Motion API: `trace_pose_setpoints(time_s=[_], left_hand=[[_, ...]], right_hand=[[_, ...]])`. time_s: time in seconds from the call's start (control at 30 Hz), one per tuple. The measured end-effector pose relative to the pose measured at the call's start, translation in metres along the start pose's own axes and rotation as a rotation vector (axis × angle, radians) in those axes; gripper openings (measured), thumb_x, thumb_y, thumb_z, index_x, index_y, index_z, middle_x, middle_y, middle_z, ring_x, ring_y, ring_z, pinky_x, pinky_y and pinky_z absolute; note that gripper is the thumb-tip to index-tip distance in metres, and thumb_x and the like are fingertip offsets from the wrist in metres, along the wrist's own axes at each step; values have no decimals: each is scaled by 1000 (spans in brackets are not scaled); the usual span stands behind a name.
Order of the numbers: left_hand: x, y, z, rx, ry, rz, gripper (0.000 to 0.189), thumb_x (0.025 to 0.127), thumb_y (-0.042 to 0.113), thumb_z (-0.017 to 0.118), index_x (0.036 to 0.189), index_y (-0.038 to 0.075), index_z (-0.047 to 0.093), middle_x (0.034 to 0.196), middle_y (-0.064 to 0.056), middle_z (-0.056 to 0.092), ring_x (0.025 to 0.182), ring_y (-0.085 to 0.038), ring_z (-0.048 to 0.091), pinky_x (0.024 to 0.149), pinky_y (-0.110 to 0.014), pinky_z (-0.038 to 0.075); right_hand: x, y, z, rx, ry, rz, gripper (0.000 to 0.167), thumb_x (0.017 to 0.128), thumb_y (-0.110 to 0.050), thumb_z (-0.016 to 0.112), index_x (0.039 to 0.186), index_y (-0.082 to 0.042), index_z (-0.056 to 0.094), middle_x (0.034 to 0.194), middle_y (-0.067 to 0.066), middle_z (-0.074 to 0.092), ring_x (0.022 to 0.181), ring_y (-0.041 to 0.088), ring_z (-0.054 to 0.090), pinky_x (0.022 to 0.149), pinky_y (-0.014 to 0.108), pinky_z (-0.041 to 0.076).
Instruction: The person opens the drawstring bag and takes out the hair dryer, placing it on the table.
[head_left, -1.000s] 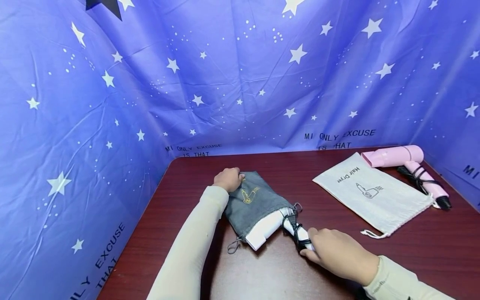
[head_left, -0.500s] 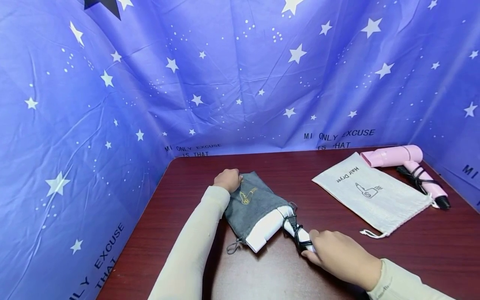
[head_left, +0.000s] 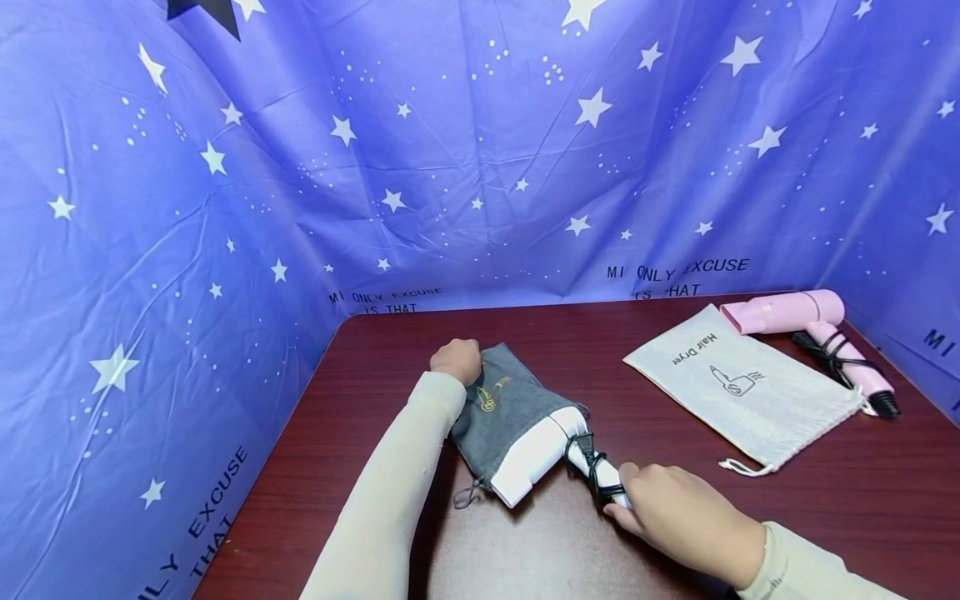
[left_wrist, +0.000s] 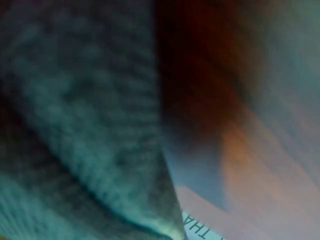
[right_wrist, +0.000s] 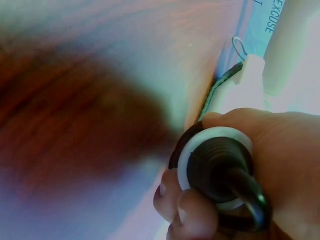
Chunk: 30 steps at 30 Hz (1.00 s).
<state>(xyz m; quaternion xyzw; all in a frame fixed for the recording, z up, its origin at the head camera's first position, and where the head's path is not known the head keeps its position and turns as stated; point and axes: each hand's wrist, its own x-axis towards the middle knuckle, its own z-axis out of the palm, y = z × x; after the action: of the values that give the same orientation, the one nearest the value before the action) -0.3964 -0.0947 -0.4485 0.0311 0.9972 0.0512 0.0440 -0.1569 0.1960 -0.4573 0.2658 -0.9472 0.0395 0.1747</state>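
A white hair dryer (head_left: 536,454) lies with part of its barrel inside the mouth of a grey drawstring bag (head_left: 517,400). Its black cord (head_left: 592,471) is wound round the handle. My right hand (head_left: 678,517) grips the lower end of that handle; in the right wrist view its fingers (right_wrist: 197,212) curl round the end where the black cord sleeve (right_wrist: 220,167) comes out. At the bag's far left corner, my left hand (head_left: 456,361) holds the cloth, its fingertips hidden. Blurred grey cloth (left_wrist: 95,110) fills the left side of the left wrist view.
To the right on the dark red table (head_left: 360,417) lies a white drawstring bag (head_left: 738,387) printed "Hair Dryer". A pink hair dryer (head_left: 795,312) with a wound black cord lies beside it at the back right. A blue star-patterned curtain (head_left: 465,167) stands behind the table.
The grey bag's cloth has shifted slightly left and back along the white hair dryer, so a little more of the barrel shows. Both hands keep their holds.
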Motion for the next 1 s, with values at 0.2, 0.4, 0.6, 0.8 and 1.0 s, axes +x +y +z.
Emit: trace_pose_setpoints(time_s=[0.2, 0.4, 0.6, 0.8, 1.0], left_hand=[[2, -1, 2, 17, 1, -3, 31, 106, 17, 45, 122, 14, 71, 131, -12, 71, 112, -36, 71, 83, -55, 59], [-1, 2, 0, 36, 2, -9, 33, 106, 16, 43, 122, 15, 71, 130, -11, 72, 111, -35, 71, 82, -54, 59], [-2, 6, -1, 47, 8, -11, 34, 107, 16, 42, 121, 15, 72, 128, -11, 72, 110, -35, 72, 81, -54, 60], [1, 7, 3, 56, 13, -3, 33, 109, 16, 42, 126, 14, 70, 129, -12, 72, 111, -36, 71, 82, -55, 60], [-2, 8, 1, 68, 21, -4, 33, 109, 15, 42, 126, 14, 70, 129, -11, 72, 110, -36, 72, 82, -55, 60]], right_hand=[[-2, -2, 0, -7, 19, 2, 42, 80, -40, 86, 72, -16, 51, 55, -7, 44, 42, 12, 47, 40, 33, 37], [-3, -3, 0, -9, 30, -13, 42, 80, -39, 85, 72, -16, 51, 56, -9, 42, 43, 11, 47, 41, 33, 38], [-6, -5, 1, -32, 63, -15, 43, 78, -40, 86, 72, -16, 51, 54, -7, 43, 42, 14, 50, 40, 34, 39], [-7, -8, 0, -37, 61, 14, 44, 78, -40, 86, 71, -16, 50, 53, -6, 42, 42, 15, 49, 40, 35, 39], [-11, -10, -3, -15, 40, 32, 43, 79, -37, 86, 70, -17, 49, 54, -7, 42, 42, 12, 46, 40, 32, 37]])
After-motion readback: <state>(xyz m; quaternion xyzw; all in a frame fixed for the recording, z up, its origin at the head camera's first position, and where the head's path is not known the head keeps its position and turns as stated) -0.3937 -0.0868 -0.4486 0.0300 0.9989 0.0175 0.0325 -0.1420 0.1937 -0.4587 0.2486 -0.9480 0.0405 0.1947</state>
